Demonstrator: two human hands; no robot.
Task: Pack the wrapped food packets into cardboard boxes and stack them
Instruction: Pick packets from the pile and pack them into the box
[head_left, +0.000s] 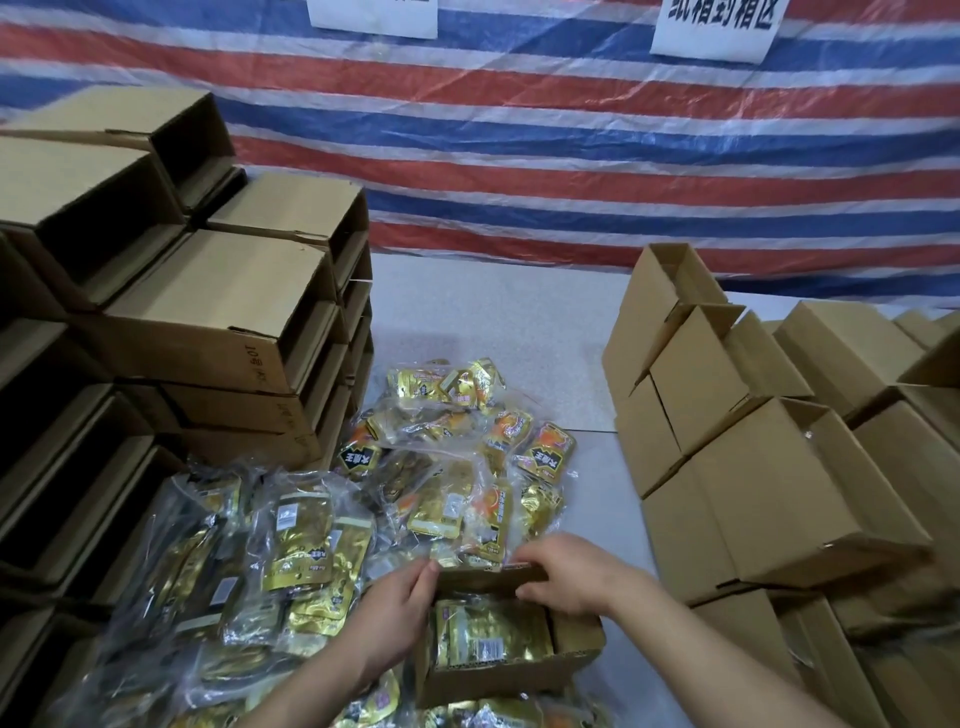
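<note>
A red, white and blue striped tarpaulin (571, 156) hangs across the back, with two white paper signs (714, 26) fixed near its top edge. Below it lies a pale grey surface (493, 322). On the left of the surface stand tall stacks of brown cardboard boxes (208, 306) with their dark open ends facing right, and on the right rises a stepped stack of lighter closed cardboard boxes (769, 493). Between the two stacks sprawls a heap of gold foil food packets (441, 467) bundled in clear plastic bags, spreading from the middle of the surface down to the lower left. At the near edge of the heap sits a small open cardboard box (524, 670), and inside it lies a gold packet bundle (491, 631), label side up. The left hand (400, 603) rests at the box's far left corner, fingers curled onto the far flap (488, 577). The right hand (566, 571) grips that same flap from the right, fingers curled over its top edge and thumb below.
</note>
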